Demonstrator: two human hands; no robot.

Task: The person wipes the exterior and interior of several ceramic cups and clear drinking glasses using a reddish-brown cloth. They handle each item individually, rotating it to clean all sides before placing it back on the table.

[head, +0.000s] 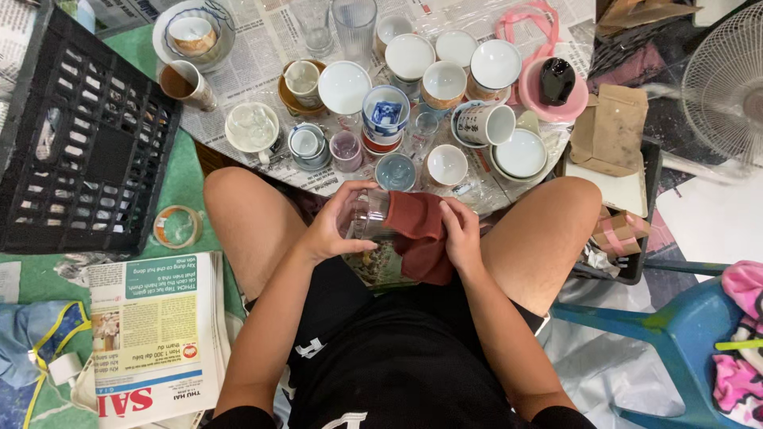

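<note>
My left hand grips a clear drinking glass held between my knees. A dark red cloth is pressed against the glass by my right hand, and it covers the glass's right side. Just beyond my hands, newspaper on the floor carries several cups and bowls: a blue and white cup, a white mug, a white bowl and a small pale blue glass.
A black plastic crate stands at the left, with a roll of tape beside it. A stack of newspapers lies at lower left. A pink bowl, cardboard pieces, a fan and a blue stool are at the right.
</note>
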